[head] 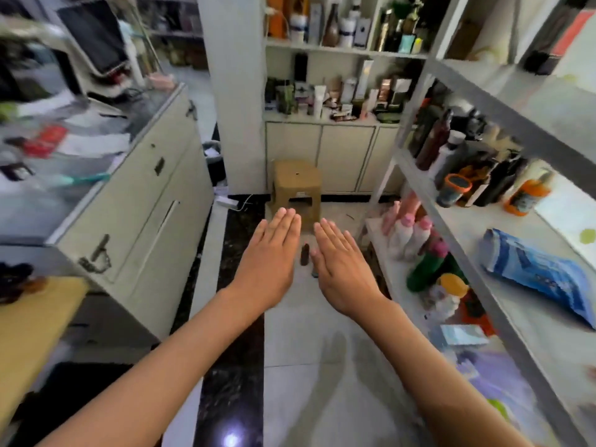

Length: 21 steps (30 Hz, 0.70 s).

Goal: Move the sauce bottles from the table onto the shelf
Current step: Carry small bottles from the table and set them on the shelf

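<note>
Grey-framed shelf (458, 221) occupies frame right, nearer the right hand (345, 269); left hand (274, 259) alongside. Both flat, fingers pressed together, holding nothing; worktop (42, 321) lower left.

A: Body entry?
B: Two forearms, both bare, no sleeves showing. Left hand (270, 259) and right hand (342, 269) bare too.
A: Markings?
B: Blur hides any.
</note>
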Tool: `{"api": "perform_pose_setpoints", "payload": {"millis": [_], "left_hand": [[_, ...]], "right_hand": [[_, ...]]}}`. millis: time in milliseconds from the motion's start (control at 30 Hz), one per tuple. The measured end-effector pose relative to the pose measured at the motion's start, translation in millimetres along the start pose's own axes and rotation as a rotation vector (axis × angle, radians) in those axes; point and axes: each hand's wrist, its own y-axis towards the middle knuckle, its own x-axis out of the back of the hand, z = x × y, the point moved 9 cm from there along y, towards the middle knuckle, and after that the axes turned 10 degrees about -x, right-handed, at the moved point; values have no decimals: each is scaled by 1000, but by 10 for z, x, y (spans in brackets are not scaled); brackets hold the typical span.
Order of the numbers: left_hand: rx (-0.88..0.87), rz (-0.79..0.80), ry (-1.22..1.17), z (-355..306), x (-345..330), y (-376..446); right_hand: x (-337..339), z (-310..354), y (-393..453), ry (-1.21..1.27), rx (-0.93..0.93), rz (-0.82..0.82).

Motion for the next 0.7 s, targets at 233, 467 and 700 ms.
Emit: {"api": "perform_pose_setpoints", "payload": {"millis": [233,467,700], "left_hand": [[265,-63,-72,1246,-54,-1199],[559,-67,-80,2499,-114,-2679],[762,-105,-102,3448,-220,-3909]], "right_hand": [[-899,1549,76,-15,239,119],[-1765,3155,-33,-46,488,221],[-2597,4469,-178,-57,633,336]]}}
